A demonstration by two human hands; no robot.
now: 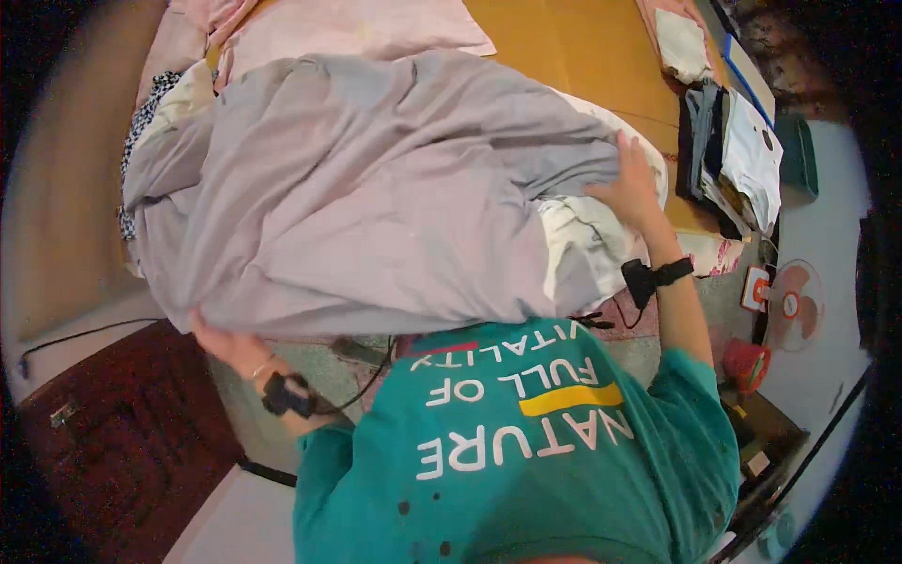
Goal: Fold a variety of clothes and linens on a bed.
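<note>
A large, rumpled mauve-grey cloth (357, 207) lies spread in front of me, with soft folds running across it. At its near left corner my left hand (225, 346) is closed on the edge, its fingertips partly hidden by the fabric. My right hand (631, 188) grips the cloth's right side, with the thumb pointing left and the fingers reaching away from me. White fabric (587, 249) shows from under the grey cloth below my right hand. More pale and black-and-white patterned fabric (141, 136) sticks out along the left side.
Pink cloth (357, 28) lies at the back of the tan table (564, 42). Stacked folded garments (705, 141) and a white one (752, 155) sit at the right. An orange-and-white fan (794, 305) stands beyond my right arm. A dark red panel (122, 442) is at lower left.
</note>
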